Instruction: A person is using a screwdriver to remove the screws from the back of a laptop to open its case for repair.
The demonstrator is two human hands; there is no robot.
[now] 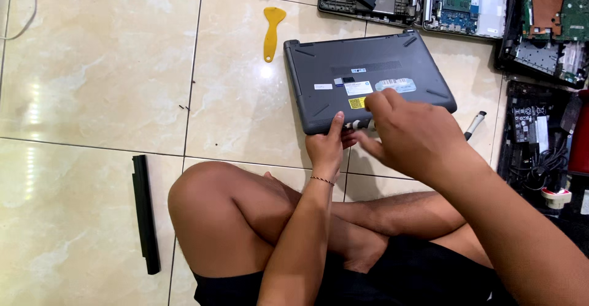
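Note:
A dark grey laptop (362, 76) lies upside down on the tiled floor, stickers on its underside. My left hand (327, 145) grips its near edge, thumb pressed up on the casing. My right hand (410, 132) lies over the same near edge just to the right, fingers curled on a small white-tipped part at the edge; what it holds is partly hidden. My crossed legs sit right below the laptop.
A yellow plastic pry tool (271, 31) lies left of the laptop. A long black battery bar (146, 213) lies at the lower left. Opened laptops with bare circuit boards (466, 2) line the top and right. A screwdriver (475, 124) lies right of the laptop.

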